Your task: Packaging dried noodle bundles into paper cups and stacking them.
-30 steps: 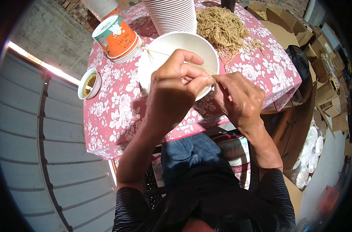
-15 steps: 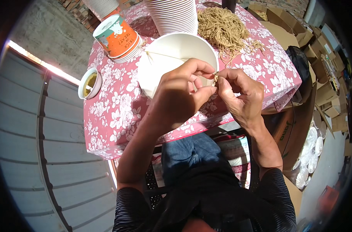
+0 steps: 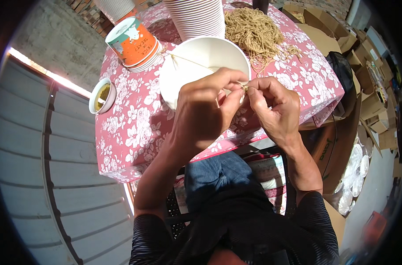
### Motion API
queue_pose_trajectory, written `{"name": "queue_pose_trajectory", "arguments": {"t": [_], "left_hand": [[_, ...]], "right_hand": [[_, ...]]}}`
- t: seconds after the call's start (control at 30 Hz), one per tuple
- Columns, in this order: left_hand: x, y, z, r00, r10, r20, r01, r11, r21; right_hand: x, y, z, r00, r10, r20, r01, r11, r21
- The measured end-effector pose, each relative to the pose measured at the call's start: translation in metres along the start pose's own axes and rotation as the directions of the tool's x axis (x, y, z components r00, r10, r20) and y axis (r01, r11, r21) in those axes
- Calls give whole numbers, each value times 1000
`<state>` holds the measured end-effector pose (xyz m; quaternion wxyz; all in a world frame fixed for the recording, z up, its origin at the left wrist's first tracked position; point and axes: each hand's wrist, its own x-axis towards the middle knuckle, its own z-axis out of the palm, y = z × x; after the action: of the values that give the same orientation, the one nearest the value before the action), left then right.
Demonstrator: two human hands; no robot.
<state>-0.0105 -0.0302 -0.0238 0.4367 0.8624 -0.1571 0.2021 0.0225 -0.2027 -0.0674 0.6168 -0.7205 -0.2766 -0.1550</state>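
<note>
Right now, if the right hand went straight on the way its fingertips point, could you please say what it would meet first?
The right hand would probably meet the left hand first, close by at the string; depth is unclear.

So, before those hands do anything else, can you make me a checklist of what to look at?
1. Left hand has the tan string at its fingertips: ok.
2. Right hand pinches it too: ok.
3. Any knot there is tight: cannot tell, too small.
4. The strand across the white tub joins that piece: cannot tell, a hand hides it.
5. String pile clear of both hands: ok.
6. Bowl of yellowish liquid clear too: ok.
</note>
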Motion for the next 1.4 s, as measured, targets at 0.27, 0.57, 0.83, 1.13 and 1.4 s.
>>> {"name": "queue_pose_trajectory", "arguments": {"t": [0.27, 0.57, 0.83, 1.13, 1.4], "left_hand": [[-2, 0, 6, 1000, 11, -23, -12, 999, -46], [-2, -5, 10, 998, -57, -25, 55, 993, -108], [-2, -2, 7, 995, -94, 15, 95, 983, -158], [-3, -4, 1, 993, -100, 66, 107, 988, -113], [-3, -1, 1, 988, -144, 53, 150, 977, -152]], "right_hand": [[1, -4, -7, 922, 344, 180, -388, 839, 381], [-4, -1, -7, 978, 169, 119, -193, 955, 224], [-4, -4, -6, 948, 285, 141, -316, 891, 326], [-7, -1, -3, 932, 326, 158, -362, 805, 471], [-7, -3, -2, 962, 230, 144, -267, 898, 348]]}}
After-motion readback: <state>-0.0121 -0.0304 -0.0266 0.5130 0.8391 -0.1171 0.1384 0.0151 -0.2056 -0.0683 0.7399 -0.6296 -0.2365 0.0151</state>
